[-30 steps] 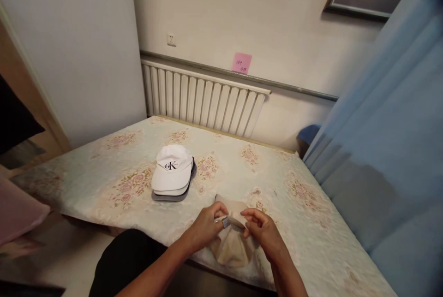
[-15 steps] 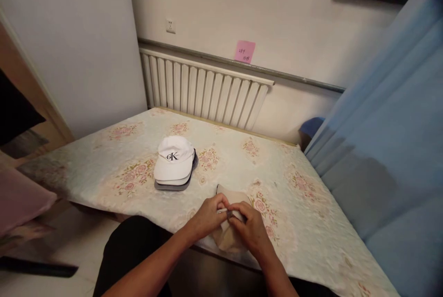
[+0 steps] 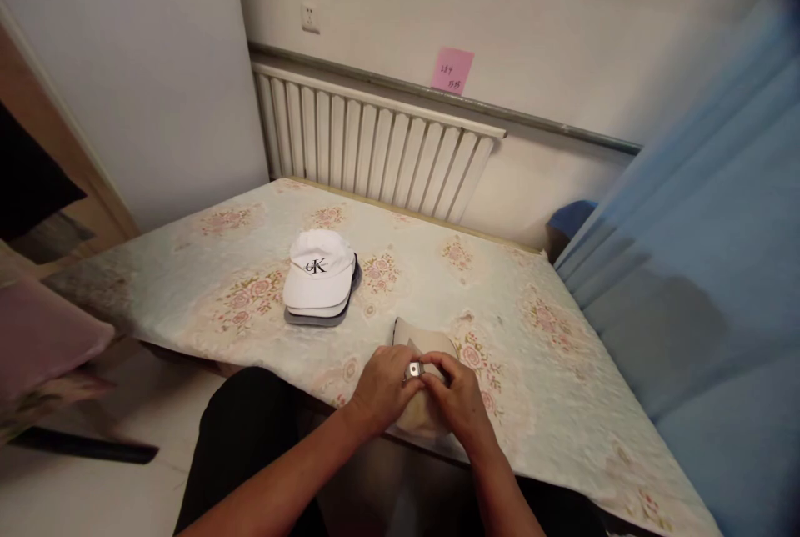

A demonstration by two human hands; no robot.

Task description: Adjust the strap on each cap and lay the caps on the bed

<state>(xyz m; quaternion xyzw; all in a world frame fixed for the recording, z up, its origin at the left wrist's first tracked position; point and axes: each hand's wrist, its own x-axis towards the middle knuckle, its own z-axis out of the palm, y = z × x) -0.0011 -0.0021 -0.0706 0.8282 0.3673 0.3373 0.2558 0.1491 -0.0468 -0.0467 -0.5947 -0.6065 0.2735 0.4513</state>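
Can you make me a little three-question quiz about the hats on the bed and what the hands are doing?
1. True or false: the white cap lies on top of other caps.
2. What do both hands pinch: A the beige cap's metal buckle, B the pink note?
3. Which hand is nearer the white cap?

Key: 1 true. 2 A. 3 the left hand, not the right hand.

A bedroom in a home is shown. A bed with a flowery mattress [image 3: 531,328] is seen in the middle. A white radiator [image 3: 375,145] is fixed to the wall at 12 o'clock. A blue curtain [image 3: 706,253] is hung at 3 o'clock.
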